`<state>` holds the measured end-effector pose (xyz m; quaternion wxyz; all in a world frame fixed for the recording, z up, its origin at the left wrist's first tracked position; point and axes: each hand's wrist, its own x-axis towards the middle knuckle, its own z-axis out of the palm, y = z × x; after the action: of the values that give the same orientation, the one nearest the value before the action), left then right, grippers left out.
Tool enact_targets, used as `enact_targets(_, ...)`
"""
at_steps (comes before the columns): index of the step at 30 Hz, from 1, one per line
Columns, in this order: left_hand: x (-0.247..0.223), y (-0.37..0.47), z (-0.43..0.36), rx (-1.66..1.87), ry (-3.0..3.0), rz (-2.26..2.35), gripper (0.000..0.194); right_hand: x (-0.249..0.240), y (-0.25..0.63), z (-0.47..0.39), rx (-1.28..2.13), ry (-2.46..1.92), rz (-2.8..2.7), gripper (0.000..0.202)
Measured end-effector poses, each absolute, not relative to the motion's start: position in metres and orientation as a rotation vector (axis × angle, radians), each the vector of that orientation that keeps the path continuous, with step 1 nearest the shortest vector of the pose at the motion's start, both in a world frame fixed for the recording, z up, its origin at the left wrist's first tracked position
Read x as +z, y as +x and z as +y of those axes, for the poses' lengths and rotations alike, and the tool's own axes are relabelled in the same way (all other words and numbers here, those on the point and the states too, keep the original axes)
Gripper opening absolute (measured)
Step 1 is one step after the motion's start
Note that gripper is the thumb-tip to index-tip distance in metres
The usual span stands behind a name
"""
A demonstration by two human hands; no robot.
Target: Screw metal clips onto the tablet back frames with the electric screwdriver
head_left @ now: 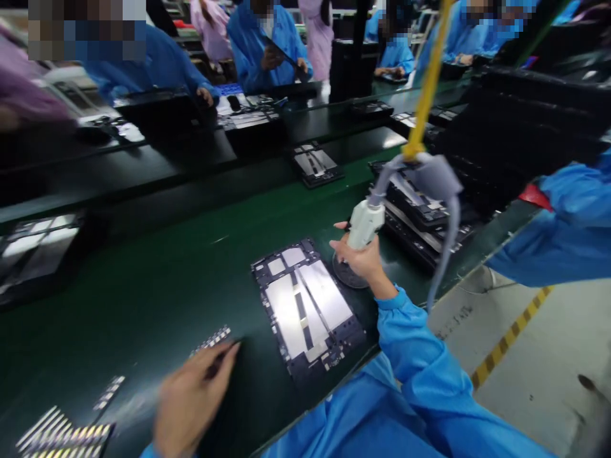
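My right hand (360, 257) is wrapped round a white hand tool (366, 224) that has a thick grey cable and hangs by a yellow strap (427, 83). Under that hand is a dark round disc (351, 273) on the bench. An opened tablet (308, 305), with silver battery cells and black edges, lies flat just left of the tool. Lower left, my left hand (195, 394) is blurred, its thumb and fingers pressed together beside a strip of small parts (212, 338). What those fingers hold is too small to make out.
More strips of small parts (67, 439) lie at bottom left. Other opened tablets rest at far left (35, 254), ahead (315, 164), and stacked at right (420, 210). Black stacked trays (525, 121) stand behind. A co-worker's blue sleeve (573, 222) is at right; several people work opposite.
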<state>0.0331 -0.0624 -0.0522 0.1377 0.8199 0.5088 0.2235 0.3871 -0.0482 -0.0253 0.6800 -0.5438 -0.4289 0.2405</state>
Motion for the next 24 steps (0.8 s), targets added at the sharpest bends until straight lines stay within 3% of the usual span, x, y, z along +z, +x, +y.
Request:
enact_targets(8, -0.059, 0.115, -0.067, 0.653, 2.38, 1.195, 0.031, 0.028, 0.309, -0.043, 0.735, -1.008, -1.104, 0.028)
enact_targets(16, -0.054, 0.07, -0.075, 1.079, 2.122, 1.374, 0.025, -0.006, 0.271, -0.01, 0.836, -1.222, -1.218, 0.014)
enact_targets(24, -0.051, 0.074, -0.091, 1.184, 1.984, 1.388, 0.019, 0.002, 0.268, -0.018, 0.82, -1.147, -1.184, 0.031)
